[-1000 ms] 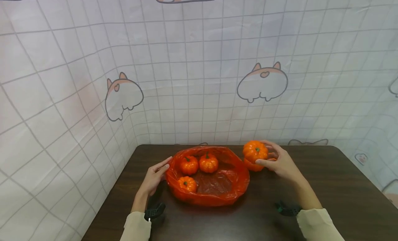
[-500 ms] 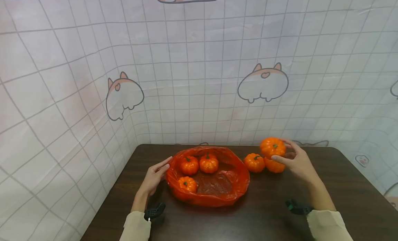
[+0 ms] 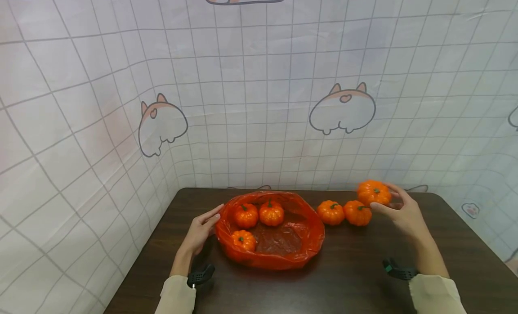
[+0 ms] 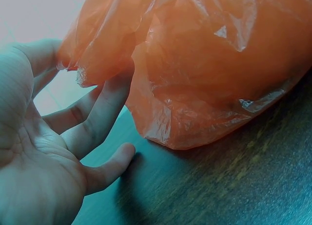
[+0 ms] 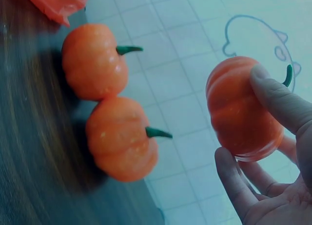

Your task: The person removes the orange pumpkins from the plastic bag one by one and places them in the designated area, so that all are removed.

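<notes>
The right hand point(image 3: 406, 215) pinches a small orange pumpkin point(image 3: 373, 193) between thumb and fingers, off the dark table point(image 3: 283, 291). Lower and to its left in the head view, a second pumpkin point(image 3: 358, 213) and a third pumpkin point(image 3: 330, 213) rest on the table, touching each other. Just beside them is a red plastic bag point(image 3: 279, 261), its left rim pinched by the left hand point(image 3: 200, 233). Inside the bag sit a pair of pumpkins point(image 3: 246, 216) at the back and a single pumpkin point(image 3: 244, 239) at front left.

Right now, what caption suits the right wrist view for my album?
A right hand holds up an orange pumpkin near two others side by side on a dark table.
</notes>
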{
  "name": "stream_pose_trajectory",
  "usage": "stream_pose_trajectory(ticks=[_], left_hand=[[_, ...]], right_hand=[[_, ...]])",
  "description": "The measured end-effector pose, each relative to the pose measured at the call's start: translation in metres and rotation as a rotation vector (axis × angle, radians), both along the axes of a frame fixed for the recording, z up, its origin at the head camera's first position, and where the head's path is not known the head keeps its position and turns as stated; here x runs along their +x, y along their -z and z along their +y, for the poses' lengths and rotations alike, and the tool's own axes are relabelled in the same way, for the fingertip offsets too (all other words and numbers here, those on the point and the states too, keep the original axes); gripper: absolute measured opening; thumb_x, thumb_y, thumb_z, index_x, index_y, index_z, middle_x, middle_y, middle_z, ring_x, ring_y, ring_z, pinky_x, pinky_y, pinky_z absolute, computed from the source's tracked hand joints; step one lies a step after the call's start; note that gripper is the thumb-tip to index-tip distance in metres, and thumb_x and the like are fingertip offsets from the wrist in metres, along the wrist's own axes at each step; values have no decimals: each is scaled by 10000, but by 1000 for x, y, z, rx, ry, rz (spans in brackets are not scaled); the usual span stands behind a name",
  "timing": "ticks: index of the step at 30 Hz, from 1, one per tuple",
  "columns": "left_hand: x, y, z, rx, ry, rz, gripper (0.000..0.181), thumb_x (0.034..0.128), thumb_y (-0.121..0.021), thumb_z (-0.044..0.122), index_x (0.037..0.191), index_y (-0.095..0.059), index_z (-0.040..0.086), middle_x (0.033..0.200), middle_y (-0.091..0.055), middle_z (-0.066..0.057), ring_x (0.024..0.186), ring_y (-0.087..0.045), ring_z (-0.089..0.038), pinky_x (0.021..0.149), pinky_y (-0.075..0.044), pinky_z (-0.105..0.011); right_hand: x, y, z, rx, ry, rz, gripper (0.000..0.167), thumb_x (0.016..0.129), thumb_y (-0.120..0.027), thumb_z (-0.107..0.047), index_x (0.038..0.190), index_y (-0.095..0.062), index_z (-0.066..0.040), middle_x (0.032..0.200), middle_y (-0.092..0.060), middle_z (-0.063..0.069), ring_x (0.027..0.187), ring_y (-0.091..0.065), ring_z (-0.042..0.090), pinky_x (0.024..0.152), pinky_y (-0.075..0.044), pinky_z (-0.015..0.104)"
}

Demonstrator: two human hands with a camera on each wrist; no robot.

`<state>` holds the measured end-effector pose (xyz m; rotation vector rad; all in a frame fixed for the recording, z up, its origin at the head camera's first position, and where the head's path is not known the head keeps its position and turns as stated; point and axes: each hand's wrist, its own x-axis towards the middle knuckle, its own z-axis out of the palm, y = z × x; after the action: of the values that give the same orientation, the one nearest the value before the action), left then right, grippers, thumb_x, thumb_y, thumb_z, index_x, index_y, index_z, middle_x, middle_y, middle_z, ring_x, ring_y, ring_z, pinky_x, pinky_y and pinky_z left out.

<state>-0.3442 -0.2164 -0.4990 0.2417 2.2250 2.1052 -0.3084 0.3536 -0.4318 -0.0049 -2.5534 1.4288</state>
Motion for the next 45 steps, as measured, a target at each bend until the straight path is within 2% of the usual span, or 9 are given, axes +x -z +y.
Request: stream_pose_trajectory(ticks=[4, 7, 10, 14, 19, 24, 29, 35, 45], left_hand=[[0, 0, 0, -1, -2, 5, 448, 1063, -568, 234, 1505, -537, 169, 1563, -496, -116, 1293, -617, -233, 983, -582, -330], [0, -1, -1, -1, -2, 7, 448, 1064, -565, 230, 1506, -535, 164, 1559, -499, -121, 1293, -617, -234, 981, -582, -325], [1, -1, -1, -2, -1, 9, 450, 1065, -563, 232, 1508, -532, 163, 1560, -498, -127, 1291, -618, -231, 981, -581, -321], [1, -1, -1, -4, -6, 6, 446, 1063, -566, 233, 1504, -538, 170, 1558, -501, -123, 1288, -621, -231, 988, -578, -329], [1, -2, 0, -15, -11, 4, 453, 1061, -572, 251, 1506, -537, 174, 1559, -502, -125, 1298, -618, -253, 999, -573, -346], [1, -2, 0, -14, -7, 7, 455, 1063, -569, 252, 1508, -532, 166, 1565, -494, -124, 1318, -603, -264, 1002, -572, -345], [1, -2, 0, -6, -4, 6, 455, 1061, -572, 247, 1506, -534, 161, 1559, -500, -131, 1304, -611, -257, 987, -579, -335], [0, -1, 0, -7, -3, 6, 451, 1061, -573, 241, 1504, -538, 167, 1558, -501, -129, 1304, -612, -244, 987, -579, -328], [3, 0, 1, -8, -8, 9, 458, 1060, -574, 247, 1509, -531, 169, 1564, -491, -139, 1295, -619, -260, 979, -582, -321]], right_hand=[[-3, 8, 9, -6, 9, 11, 853, 968, -714, -369, 1630, -242, -111, 1566, -320, 335, 1254, -489, 438, 725, -495, 193], [-5, 14, 14, -17, 20, 6, 859, 966, -717, -373, 1629, -241, -104, 1560, -309, 347, 1270, -472, 493, 720, -487, 176], [-5, 19, 19, -23, 31, -9, 875, 961, -718, -394, 1629, -236, -99, 1555, -297, 361, 1291, -444, 540, 745, -491, 217], [-4, 26, 26, -15, 49, -33, 896, 958, -713, -424, 1622, -228, -69, 1547, -296, 378, 1297, -434, 567, 801, -509, 330], [-6, 37, 32, -5, 75, -63, 936, 951, -708, -464, 1618, -212, -35, 1541, -288, 399, 1306, -420, 589, 886, -530, 520], [-8, 47, 37, -8, 106, -99, 968, 945, -703, -496, 1620, -195, -24, 1540, -270, 419, 1316, -374, 595, 969, -445, 707], [-10, 57, 43, -19, 119, -132, 987, 944, -696, -511, 1623, -176, -16, 1562, -237, 417, 1366, -300, 596, 1010, -403, 732], [-10, 65, 48, -9, 112, -174, 1015, 942, -697, -516, 1625, -147, -4, 1561, -214, 435, 1374, -282, 603, 1042, -377, 743], [-12, 70, 49, 26, 126, -225, 1035, 939, -679, -553, 1617, -142, 17, 1563, -207, 433, 1392, -252, 608, 1083, -307, 769]])
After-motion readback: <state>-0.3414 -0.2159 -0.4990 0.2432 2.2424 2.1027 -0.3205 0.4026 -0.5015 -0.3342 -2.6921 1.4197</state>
